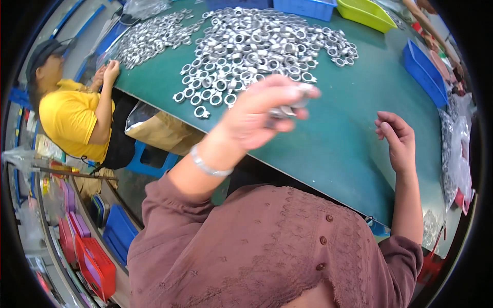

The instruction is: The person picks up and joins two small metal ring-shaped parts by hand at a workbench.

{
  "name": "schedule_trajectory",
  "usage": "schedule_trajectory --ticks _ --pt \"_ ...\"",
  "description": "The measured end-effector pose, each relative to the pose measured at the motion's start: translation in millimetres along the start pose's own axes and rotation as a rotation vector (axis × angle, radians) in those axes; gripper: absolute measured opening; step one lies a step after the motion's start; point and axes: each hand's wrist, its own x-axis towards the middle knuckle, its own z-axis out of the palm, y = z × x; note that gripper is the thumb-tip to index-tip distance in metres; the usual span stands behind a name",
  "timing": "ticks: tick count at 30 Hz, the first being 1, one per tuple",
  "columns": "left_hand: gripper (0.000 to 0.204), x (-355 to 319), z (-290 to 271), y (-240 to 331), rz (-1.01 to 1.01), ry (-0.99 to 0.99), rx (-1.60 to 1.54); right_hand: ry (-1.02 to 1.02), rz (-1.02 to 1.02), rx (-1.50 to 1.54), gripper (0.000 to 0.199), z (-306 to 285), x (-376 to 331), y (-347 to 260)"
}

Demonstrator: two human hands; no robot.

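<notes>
Raised over the green table [334, 149], my left hand [262, 110] is closed around one or more silvery metal ring parts [283, 111]. Motion blur hides their exact number and shape. Behind that hand spreads a large heap of similar metal rings [251, 46], each with a small lug on its side. A few rings lie loose at the heap's near edge, such as one single ring [201, 112]. My right hand [396, 136] hovers above the right part of the table, fingers loosely bent and thumb apart, with nothing visible in it.
Blue bins [305, 8] and a yellow-green bin [365, 14] line the far edge; another blue bin [425, 72] and plastic bags [457, 149] stand right. A co-worker in yellow [77, 120] sits left, beside a smaller ring pile [154, 38]. Red baskets [97, 267] fill shelving lower left.
</notes>
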Motion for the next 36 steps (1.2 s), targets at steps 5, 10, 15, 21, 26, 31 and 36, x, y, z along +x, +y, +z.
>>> schedule_trajectory --ticks 5,10,15,21,26,31,36 --pt "0.026 -105.5 -88.6 67.2 0.379 0.406 -0.085 0.034 0.012 0.025 0.020 -0.8 1.9 5.5" --pt "0.024 -193.4 -222.2 121.7 0.566 0.775 -0.192 0.014 0.046 -0.012 0.018 4.3 8.0 -3.9" --pt "0.013 -200.3 -345.0 148.6 0.501 1.137 -0.355 -0.122 0.089 -0.186 0.018 43.5 18.0 -26.7" --pt "0.022 -193.3 -459.3 167.2 0.498 1.274 -0.452 -0.550 -0.471 -0.482 0.014 121.4 37.8 -49.2" --pt "0.044 -128.7 -377.7 138.8 0.445 1.300 -0.297 -0.544 -0.520 -0.587 0.017 159.1 39.5 -56.7" --pt "0.048 -148.8 -361.1 136.3 0.525 1.175 -0.116 -0.384 -0.770 -0.690 0.019 173.5 60.8 -50.1" --pt "0.049 -146.5 -240.8 100.3 0.953 1.411 0.917 -0.163 -0.815 -0.795 0.032 151.4 107.7 -30.2"
